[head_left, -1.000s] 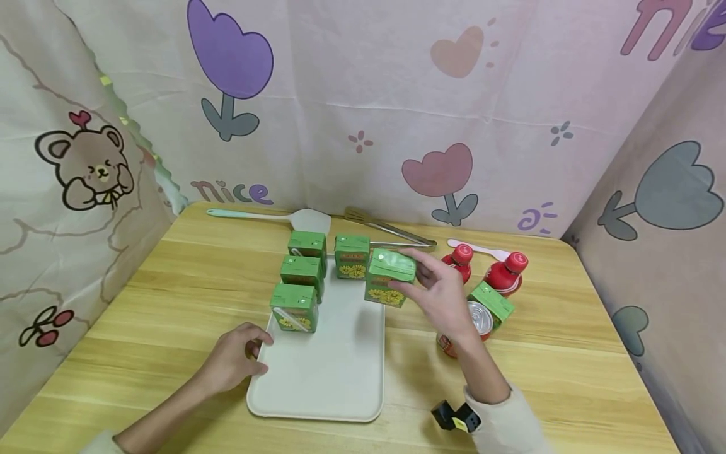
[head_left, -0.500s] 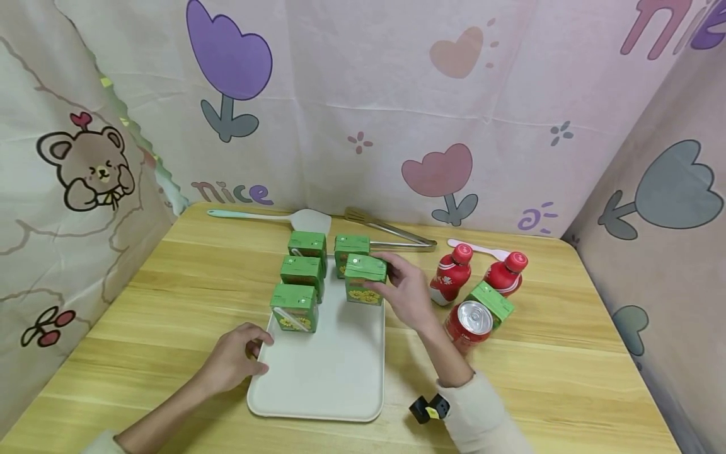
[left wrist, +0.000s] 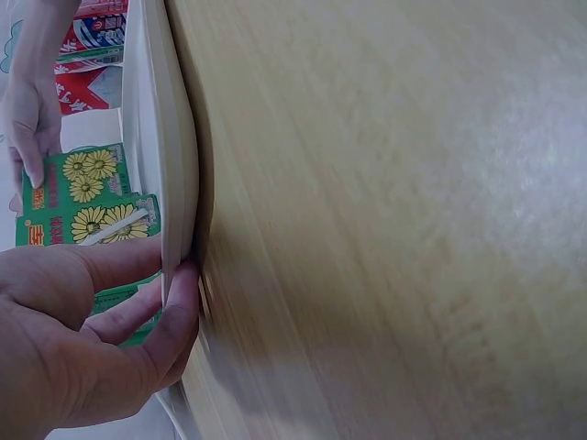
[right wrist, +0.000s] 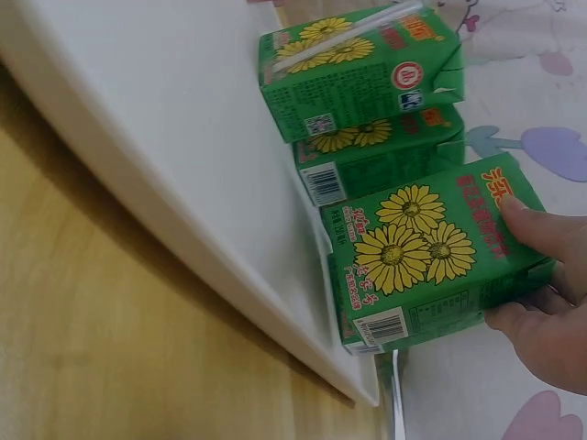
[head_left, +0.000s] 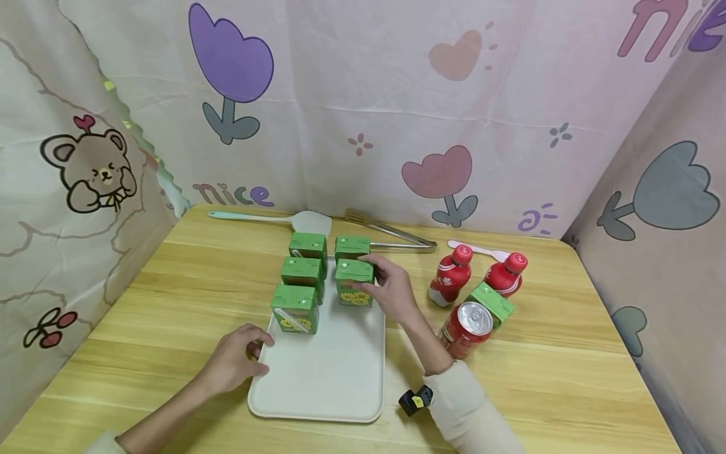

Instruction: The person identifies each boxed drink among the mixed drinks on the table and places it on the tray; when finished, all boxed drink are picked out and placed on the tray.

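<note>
My right hand (head_left: pixel 391 292) grips a green drink carton (head_left: pixel 354 287) with yellow flowers, its thumb on the front and fingers behind. The carton is upright over the right side of a cream tray (head_left: pixel 323 384); in the right wrist view I cannot tell whether its base touches the tray. Behind it stands another green carton (head_left: pixel 351 244), partly hidden. Three matching cartons line the tray's left side, the nearest carton (head_left: pixel 295 310) with a white straw on its front. My left hand (head_left: pixel 232 358) pinches the tray's left rim (left wrist: pixel 179 137) between thumb and fingers.
Right of the tray stand two red bottles (head_left: pixel 450 277), a red drink can (head_left: pixel 465 331) and one more green carton (head_left: pixel 493 301). A white spatula (head_left: pixel 309 222), metal tongs (head_left: pixel 397 234) and a pink utensil (head_left: pixel 479 248) lie along the back.
My right hand has carried the green carton leftward and slightly down, over the tray in front of the rear right carton. The left hand stays on the rim.
</note>
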`<control>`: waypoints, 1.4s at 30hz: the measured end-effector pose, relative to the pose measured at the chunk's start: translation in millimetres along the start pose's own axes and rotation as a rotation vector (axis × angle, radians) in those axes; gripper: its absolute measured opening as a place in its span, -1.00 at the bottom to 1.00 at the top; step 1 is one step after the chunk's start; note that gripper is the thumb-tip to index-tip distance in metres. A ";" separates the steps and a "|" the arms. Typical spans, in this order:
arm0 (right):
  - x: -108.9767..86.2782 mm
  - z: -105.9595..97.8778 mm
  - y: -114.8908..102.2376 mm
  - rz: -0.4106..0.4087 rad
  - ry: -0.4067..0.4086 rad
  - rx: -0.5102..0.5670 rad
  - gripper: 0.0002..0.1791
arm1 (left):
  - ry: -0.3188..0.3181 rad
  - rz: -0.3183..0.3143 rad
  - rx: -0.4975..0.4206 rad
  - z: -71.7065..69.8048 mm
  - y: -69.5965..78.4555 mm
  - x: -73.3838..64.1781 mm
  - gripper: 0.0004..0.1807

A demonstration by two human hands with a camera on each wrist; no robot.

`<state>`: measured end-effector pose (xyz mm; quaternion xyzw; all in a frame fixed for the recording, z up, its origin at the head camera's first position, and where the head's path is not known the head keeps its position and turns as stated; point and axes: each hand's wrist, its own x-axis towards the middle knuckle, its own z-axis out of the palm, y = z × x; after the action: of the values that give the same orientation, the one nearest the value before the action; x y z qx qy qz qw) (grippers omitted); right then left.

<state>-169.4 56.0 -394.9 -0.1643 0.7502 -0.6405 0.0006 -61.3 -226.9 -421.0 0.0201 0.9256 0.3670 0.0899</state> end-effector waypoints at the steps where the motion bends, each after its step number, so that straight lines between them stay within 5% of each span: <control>1: 0.4 0.7 0.9 0.005 -0.002 0.000 -0.47 | 0.001 0.001 0.001 0.1 -0.1 0.1 -0.57; 25: 10.7 5.2 5.4 0.086 -0.057 -0.043 -0.43 | -0.006 0.015 -0.023 -1.4 1.0 -1.9 -0.57; 34: -2.3 -7.3 -13.8 0.068 0.033 -0.213 -0.40 | -0.004 0.014 -0.018 -1.0 0.4 -1.2 -0.58; 42: -27.5 -29.9 -36.0 0.047 0.038 -0.254 -0.40 | -0.009 -0.001 -0.022 -1.4 1.6 -1.0 -0.57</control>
<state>-140.8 87.0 -360.7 -0.1332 0.8289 -0.5430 -0.0197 -60.6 -226.8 -418.8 0.0202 0.9211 0.3770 0.0948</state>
